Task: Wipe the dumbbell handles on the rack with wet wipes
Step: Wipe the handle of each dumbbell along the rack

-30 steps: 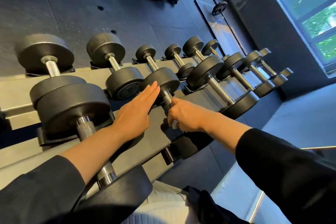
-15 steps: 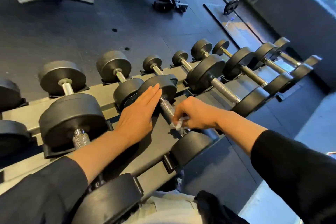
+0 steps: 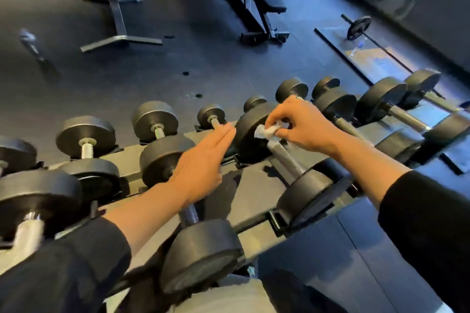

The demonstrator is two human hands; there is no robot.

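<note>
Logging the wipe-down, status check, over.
Right hand pinches wet wipe at top of dumbbell handle. Left hand flat, open. Nothing blocking.

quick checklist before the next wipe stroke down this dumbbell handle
1. Wet wipe pinched in the right hand: ok.
2. Wipe at the far end of the handle, by the far weight head: ok.
3. Handle bare below the wipe, path free for the stroke: ok.
4. Left hand flat, fingers straight, off that handle: ok.
5. Dumbbell seated in the rack: ok.
6. Wipe wet enough: cannot tell.
</note>
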